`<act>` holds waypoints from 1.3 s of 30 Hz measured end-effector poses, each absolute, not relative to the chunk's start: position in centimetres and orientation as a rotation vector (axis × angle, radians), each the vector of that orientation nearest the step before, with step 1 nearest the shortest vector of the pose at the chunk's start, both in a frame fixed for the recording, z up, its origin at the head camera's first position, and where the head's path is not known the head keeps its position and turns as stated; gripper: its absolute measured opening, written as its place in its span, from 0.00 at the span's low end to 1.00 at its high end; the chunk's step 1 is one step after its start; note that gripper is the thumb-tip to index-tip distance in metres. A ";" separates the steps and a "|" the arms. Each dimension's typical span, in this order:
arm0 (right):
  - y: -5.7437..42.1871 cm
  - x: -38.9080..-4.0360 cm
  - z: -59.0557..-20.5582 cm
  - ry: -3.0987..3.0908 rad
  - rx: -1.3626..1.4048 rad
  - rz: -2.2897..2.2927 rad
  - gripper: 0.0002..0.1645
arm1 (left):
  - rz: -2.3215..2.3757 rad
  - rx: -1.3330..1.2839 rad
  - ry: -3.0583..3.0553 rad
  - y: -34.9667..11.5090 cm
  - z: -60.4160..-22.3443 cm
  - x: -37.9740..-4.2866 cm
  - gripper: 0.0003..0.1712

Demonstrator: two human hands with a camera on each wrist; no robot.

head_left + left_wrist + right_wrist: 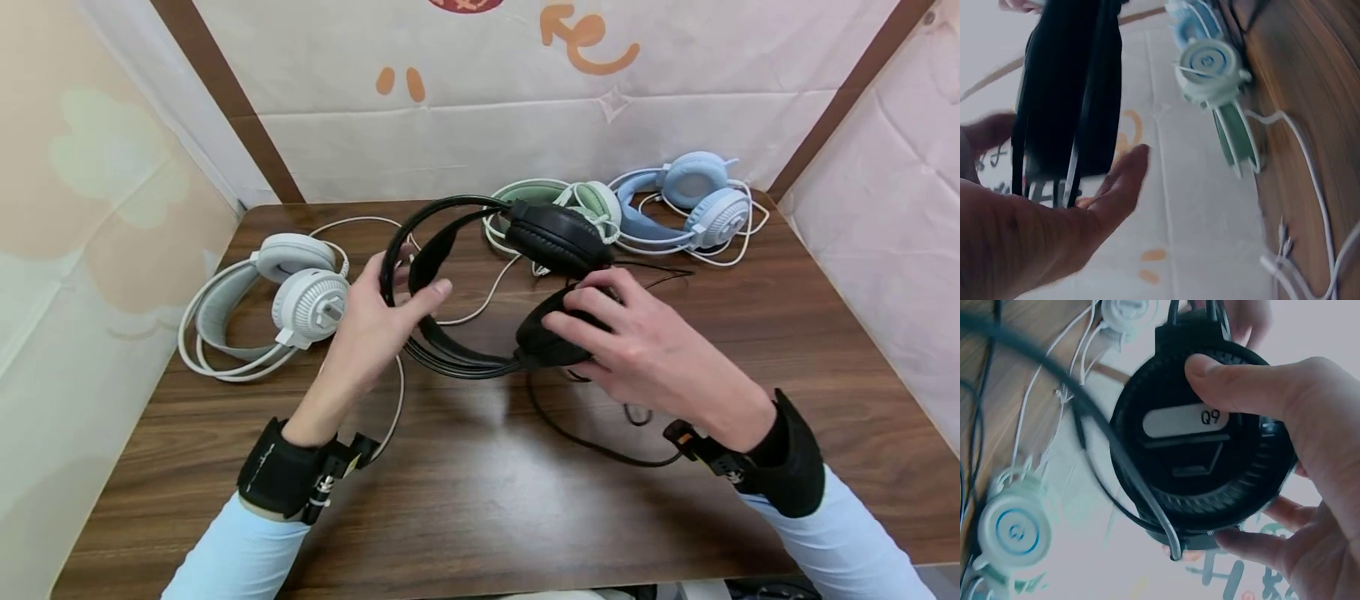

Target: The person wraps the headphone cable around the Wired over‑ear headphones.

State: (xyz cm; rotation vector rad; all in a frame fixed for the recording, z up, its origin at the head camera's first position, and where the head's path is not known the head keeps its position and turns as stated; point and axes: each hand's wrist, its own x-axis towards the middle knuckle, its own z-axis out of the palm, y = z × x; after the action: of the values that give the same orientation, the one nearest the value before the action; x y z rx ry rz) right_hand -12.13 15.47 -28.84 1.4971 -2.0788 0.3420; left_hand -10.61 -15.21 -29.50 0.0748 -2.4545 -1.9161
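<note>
A pair of black headphones (558, 237) is held up over the table between both hands. My left hand (367, 321) holds the headband at its left side, with the thumb on the inside and the fingers partly hidden behind the band. On the near ear cup, my right hand (648, 342) curls its fingers over the cushion side. The right wrist view shows the thumb pressed on the outer face of that ear cup (1179, 456), beside a "Q9" label. A black cable (585, 442) hangs from it. The dark headband (1072, 94) fills much of the left wrist view.
White headphones (311, 304) lie on the wooden table (465, 517) at the left. Green headphones (600, 204) and light blue headphones (720, 217) lie at the back right, with white cables around them. Fabric walls (450, 142) enclose the back and sides.
</note>
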 end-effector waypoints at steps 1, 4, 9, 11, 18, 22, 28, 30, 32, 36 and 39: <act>15.0 -12.1 -28.8 -2.065 1.504 0.315 0.35 | -2.019 0.124 -2.399 -15.3 -29.5 -10.9 0.30; 14.0 -12.0 -28.6 -2.041 1.508 0.241 0.33 | -2.387 0.243 -2.183 -16.1 -29.7 -11.7 0.17; 13.6 -12.2 -28.6 -2.058 1.504 0.235 0.36 | -2.789 0.288 -1.933 -17.3 -30.2 -12.2 0.09; 13.7 -12.3 -29.0 -2.085 1.486 0.295 0.39 | -2.910 0.255 -1.781 -17.4 -30.4 -12.3 0.12; 14.8 -13.2 -32.3 -2.144 1.183 0.711 0.54 | -3.038 0.181 -1.411 -18.1 -30.6 -12.3 0.21; 16.2 -13.6 -33.5 -2.537 0.992 1.013 0.41 | -3.044 0.119 -1.317 -18.8 -30.5 -12.2 0.17; 19.6 -13.6 -32.5 -2.810 0.895 1.123 0.06 | -2.995 0.102 -1.330 -19.5 -30.6 -11.8 0.19; 20.8 -13.9 -31.5 -2.674 1.001 0.955 0.05 | -2.963 0.110 -1.346 -19.6 -30.8 -11.7 0.21; 21.5 -14.1 -30.2 -2.511 1.126 0.795 0.05 | -2.941 0.125 -1.357 -19.7 -30.9 -11.7 0.22; 20.5 -13.8 -27.2 -2.266 1.372 0.495 0.08 | -2.873 0.162 -1.430 -19.2 -31.1 -11.8 0.23; 17.9 -13.2 -25.4 -2.142 1.516 0.265 0.12 | -2.817 0.176 -1.519 -18.1 -31.3 -12.0 0.22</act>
State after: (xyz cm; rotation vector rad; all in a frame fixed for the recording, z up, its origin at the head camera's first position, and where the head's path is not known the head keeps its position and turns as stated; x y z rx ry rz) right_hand -13.25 17.86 -25.42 1.5157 -2.1424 0.2652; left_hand -11.99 -18.10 -31.26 0.1757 -1.5195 -2.8170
